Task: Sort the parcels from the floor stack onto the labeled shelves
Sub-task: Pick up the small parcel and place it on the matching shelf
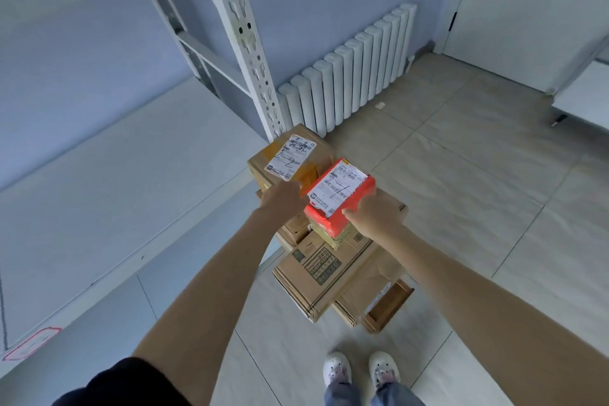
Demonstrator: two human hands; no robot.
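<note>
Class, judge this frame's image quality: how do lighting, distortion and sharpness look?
Head view: soft, even, bluish light without glare; wide-angle lens bends the shelf upright and stretches the forearms; label on the red parcel shows handwriting, its small print too soft to read.

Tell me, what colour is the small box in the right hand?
Bright red box, with a white label on top. The head view shows it best.

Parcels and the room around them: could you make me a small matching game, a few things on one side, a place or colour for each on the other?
Things:
1. red parcel
2. brown parcel
3. radiator
4. shoes

Descriptions:
A. white, against the wall
B. held by the right hand
C. bottom of the view, on the tiles
D. by the rack post, left hand on it

Pairs: 1-B, 2-D, 3-A, 4-C
</note>
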